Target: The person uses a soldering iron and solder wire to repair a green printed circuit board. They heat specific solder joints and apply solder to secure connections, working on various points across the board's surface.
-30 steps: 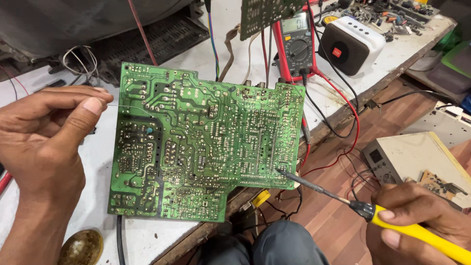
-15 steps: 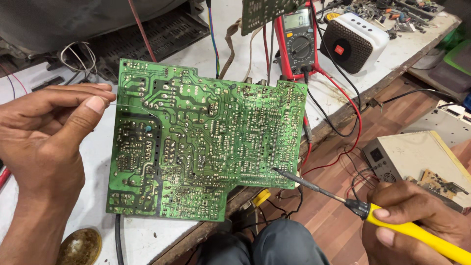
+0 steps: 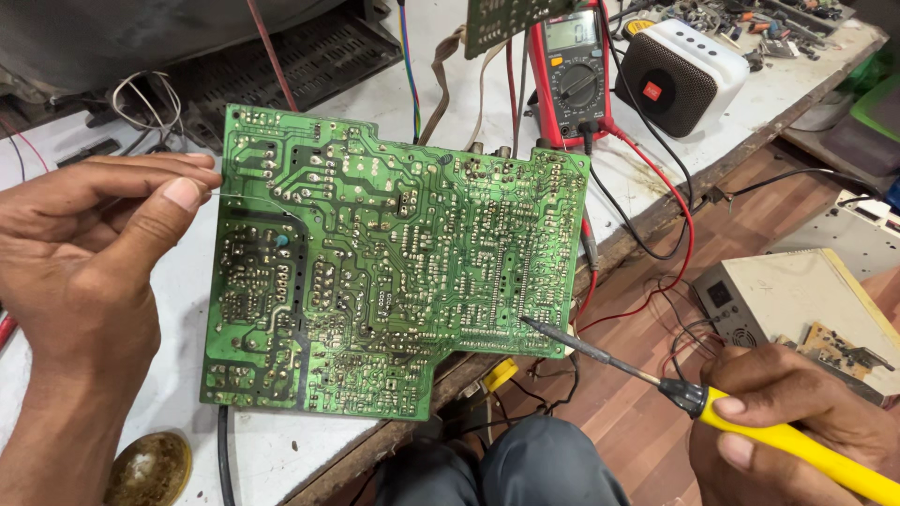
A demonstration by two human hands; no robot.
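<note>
Right hand is closing around the yellow handle of a soldering iron, fingers wrapped tight. The iron's long axis is running up and to the left from the hand, its dark tip touching, or all but touching, the solder side of the green circuit board near the board's lower right edge.

Left hand is pinching a thin solder wire between thumb and fingers, narrow grip. The wire is reaching rightward across the board's upper left corner, well apart from the iron tip. So the right hand is the nearer one to the joint under the tip; the wire's free end is lying far to the left of it.

The board is lying flat, copper side up, on the white tabletop, its lower right corner overhanging the tabletop edge.

Behind the board: a red multimeter with red and black test leads trailing down past the board's right edge. Right of the meter, a small white speaker.

Below the board's lower left corner: a round tin, contents brownish, likely flux, cannot tell for certain.

Right of the board, off the tabletop: a beige equipment case with a small board lying on top.
</note>
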